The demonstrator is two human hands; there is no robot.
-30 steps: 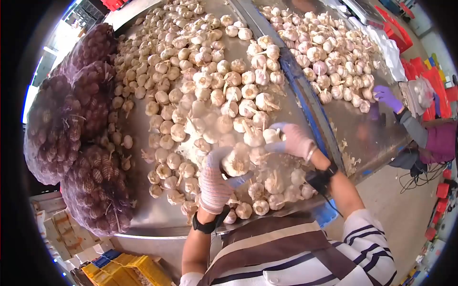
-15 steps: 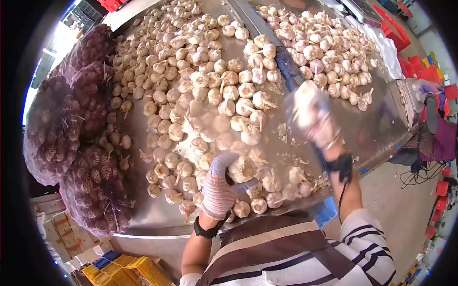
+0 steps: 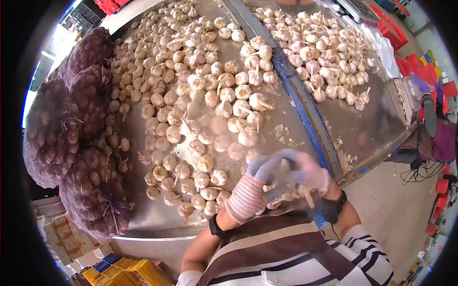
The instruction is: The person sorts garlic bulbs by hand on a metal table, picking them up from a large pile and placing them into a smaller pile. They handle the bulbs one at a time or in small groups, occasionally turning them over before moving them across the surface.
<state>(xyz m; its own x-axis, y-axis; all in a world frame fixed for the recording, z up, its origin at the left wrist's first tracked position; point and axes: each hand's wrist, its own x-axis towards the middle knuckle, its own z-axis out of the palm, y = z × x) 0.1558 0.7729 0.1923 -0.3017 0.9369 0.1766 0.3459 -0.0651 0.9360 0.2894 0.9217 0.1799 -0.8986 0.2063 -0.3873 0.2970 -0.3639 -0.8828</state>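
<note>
Steel table (image 3: 157, 217) filling most of the frame, strewn with loose garlic (image 3: 200, 90). Purple mesh sacks (image 3: 71, 128) of garlic stacked along the left edge. Blue divider (image 3: 305, 109) running from top centre down to lower right; beyond it a second spread of bulbs (image 3: 324, 52) at upper right. Scraps of papery skin (image 3: 284, 133) on the bare steel beside the divider. Yellow crates (image 3: 129, 274) at lower left, below the table edge; red crates (image 3: 424, 71) at far right, beside another person's sleeve (image 3: 431, 117). Striped shirt (image 3: 296, 252) across the bottom, covering the near table edge.

Left hand (image 3: 250, 190) and right hand (image 3: 305, 174), both gloved, brought together at lower centre over the near rim. Fingers of both curled inward around a garlic bulb (image 3: 285, 167), pale and mostly hidden between the gloves; motion blur leaves unclear which hand carries the grip. More bulbs just below the hands, partly screened by them. Dark band on each wrist.
</note>
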